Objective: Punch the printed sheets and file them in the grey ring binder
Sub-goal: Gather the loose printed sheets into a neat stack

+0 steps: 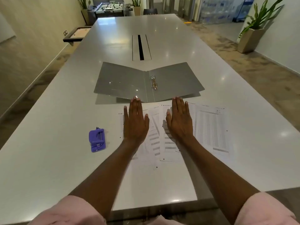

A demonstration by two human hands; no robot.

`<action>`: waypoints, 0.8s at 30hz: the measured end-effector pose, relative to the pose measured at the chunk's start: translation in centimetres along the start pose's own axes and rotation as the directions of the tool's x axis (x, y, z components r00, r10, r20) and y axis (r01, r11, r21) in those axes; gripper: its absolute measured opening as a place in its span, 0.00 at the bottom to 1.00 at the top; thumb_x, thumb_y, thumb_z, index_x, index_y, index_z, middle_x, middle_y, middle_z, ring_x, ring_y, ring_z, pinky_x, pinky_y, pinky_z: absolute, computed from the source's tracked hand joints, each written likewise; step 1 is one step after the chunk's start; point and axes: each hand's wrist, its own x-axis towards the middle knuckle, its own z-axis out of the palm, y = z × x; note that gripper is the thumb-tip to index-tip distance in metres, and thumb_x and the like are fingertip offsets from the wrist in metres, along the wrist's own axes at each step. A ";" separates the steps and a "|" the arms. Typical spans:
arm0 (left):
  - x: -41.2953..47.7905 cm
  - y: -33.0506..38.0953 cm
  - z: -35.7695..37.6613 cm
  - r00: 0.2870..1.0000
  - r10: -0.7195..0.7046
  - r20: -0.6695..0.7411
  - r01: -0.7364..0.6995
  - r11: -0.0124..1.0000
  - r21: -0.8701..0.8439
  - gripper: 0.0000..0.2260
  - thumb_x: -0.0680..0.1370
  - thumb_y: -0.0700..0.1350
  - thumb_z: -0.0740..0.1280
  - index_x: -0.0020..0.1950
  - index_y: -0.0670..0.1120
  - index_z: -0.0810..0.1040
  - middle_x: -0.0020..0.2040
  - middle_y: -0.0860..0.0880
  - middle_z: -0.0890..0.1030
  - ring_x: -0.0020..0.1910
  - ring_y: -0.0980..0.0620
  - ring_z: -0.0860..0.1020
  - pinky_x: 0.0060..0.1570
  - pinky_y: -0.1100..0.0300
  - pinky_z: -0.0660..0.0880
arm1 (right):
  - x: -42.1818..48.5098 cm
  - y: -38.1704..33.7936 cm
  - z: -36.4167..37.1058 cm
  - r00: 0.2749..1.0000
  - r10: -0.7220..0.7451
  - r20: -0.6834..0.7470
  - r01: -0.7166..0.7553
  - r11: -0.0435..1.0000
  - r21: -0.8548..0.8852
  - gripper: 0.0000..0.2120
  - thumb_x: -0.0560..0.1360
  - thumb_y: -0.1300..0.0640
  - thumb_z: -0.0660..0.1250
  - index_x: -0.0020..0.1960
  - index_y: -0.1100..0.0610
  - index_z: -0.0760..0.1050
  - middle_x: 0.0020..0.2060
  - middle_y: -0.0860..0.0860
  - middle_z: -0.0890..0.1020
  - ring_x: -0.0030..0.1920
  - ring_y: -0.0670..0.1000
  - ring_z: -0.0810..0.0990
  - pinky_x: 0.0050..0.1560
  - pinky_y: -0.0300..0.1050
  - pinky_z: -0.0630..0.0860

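Observation:
The grey ring binder lies open on the white table, its metal rings just right of the spine. In front of it several printed sheets are spread side by side, small punched holes showing along their edges. My left hand lies flat, palm down, over the left sheets with straight fingers reaching the binder's near edge. My right hand lies flat the same way over the middle sheets. Neither hand holds anything. A purple hole punch sits on the table to the left of the sheets.
The long white table runs away from me, with a cable slot behind the binder. Potted plants stand by the right wall, and a foosball table stands at the far end of the room.

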 end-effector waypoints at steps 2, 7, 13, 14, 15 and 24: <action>0.4 -0.4 -0.8 0.996 -0.090 0.012 0.091 0.990 -0.111 0.30 0.86 0.53 0.57 0.85 0.43 0.55 0.85 0.43 0.58 0.85 0.44 0.56 0.83 0.48 0.49 | -0.3 -0.5 -0.4 1.000 -0.002 -0.017 0.002 1.000 0.025 0.32 0.85 0.43 0.46 0.82 0.60 0.56 0.82 0.58 0.59 0.82 0.59 0.56 0.82 0.58 0.48; 1.8 -3.4 -2.3 0.963 -0.263 0.055 0.269 0.939 -0.214 0.21 0.83 0.44 0.64 0.75 0.39 0.73 0.73 0.39 0.76 0.72 0.40 0.74 0.72 0.46 0.70 | -2.3 -1.9 -0.8 0.999 -0.032 -0.037 0.036 0.992 0.118 0.26 0.83 0.51 0.57 0.78 0.62 0.66 0.76 0.59 0.71 0.77 0.61 0.68 0.81 0.61 0.57; 3.6 -8.2 -2.9 0.910 -0.388 0.144 0.414 0.858 -0.304 0.15 0.81 0.38 0.66 0.68 0.38 0.79 0.68 0.38 0.80 0.66 0.38 0.79 0.69 0.47 0.73 | -4.9 -4.0 -0.9 0.989 -0.126 0.083 0.114 0.985 0.133 0.24 0.83 0.51 0.57 0.77 0.59 0.66 0.73 0.55 0.74 0.75 0.54 0.69 0.82 0.54 0.55; 3.9 -8.8 -2.9 0.903 -0.397 0.163 0.429 0.849 -0.308 0.15 0.81 0.37 0.66 0.68 0.38 0.79 0.68 0.38 0.80 0.65 0.37 0.80 0.69 0.47 0.74 | -5.3 -4.5 -0.9 0.986 -0.138 0.098 0.122 0.980 0.155 0.24 0.83 0.52 0.58 0.77 0.59 0.67 0.73 0.54 0.74 0.75 0.53 0.70 0.81 0.54 0.55; 4.3 -9.2 -3.0 0.897 -0.402 0.184 0.440 0.844 -0.305 0.16 0.81 0.36 0.66 0.68 0.38 0.79 0.68 0.37 0.80 0.65 0.37 0.80 0.69 0.46 0.74 | -5.6 -5.0 -1.0 0.984 -0.142 0.111 0.120 0.976 0.184 0.25 0.82 0.53 0.59 0.77 0.59 0.68 0.72 0.54 0.75 0.75 0.53 0.70 0.81 0.54 0.56; 5.9 -11.1 -2.9 0.889 -0.328 0.321 0.395 0.902 -0.173 0.18 0.80 0.42 0.70 0.68 0.35 0.79 0.67 0.33 0.78 0.67 0.36 0.77 0.68 0.48 0.72 | -6.9 -6.8 0.3 0.960 -0.142 0.241 0.086 0.969 0.231 0.31 0.81 0.44 0.56 0.80 0.55 0.64 0.80 0.51 0.66 0.81 0.50 0.61 0.82 0.51 0.52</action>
